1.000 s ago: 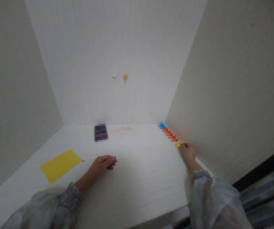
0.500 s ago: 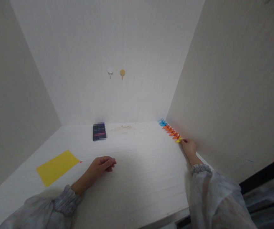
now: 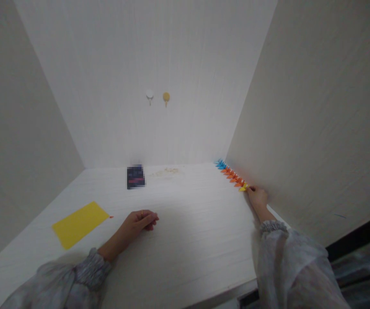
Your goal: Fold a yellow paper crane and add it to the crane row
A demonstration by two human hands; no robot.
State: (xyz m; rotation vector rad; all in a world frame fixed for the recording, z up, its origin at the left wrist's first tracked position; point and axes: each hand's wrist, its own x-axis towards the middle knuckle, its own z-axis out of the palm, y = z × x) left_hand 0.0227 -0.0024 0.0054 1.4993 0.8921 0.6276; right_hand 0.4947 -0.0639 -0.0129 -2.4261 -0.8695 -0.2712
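Note:
My right hand (image 3: 257, 198) reaches along the right wall, its fingertips pinching a small yellow folded paper piece (image 3: 243, 187) at the near end of a row. That row of folded paper pieces (image 3: 230, 174) runs along the wall, orange ones nearer and blue ones at the far corner. My left hand (image 3: 139, 220) rests on the white table (image 3: 188, 231) near the middle, fingers loosely curled with a ring showing, holding nothing that I can see. A yellow paper sheet (image 3: 80, 223) lies flat to its left.
A small dark box (image 3: 136, 177) stands near the back wall. Two round hooks, one white (image 3: 149, 95) and one yellow (image 3: 166, 97), are fixed on the back wall. Walls close in the table on three sides. A tiny red scrap (image 3: 111, 217) lies beside the sheet.
My right hand has pushed the yellow piece farther along the wall, up against the orange pieces. The left hand has stayed put.

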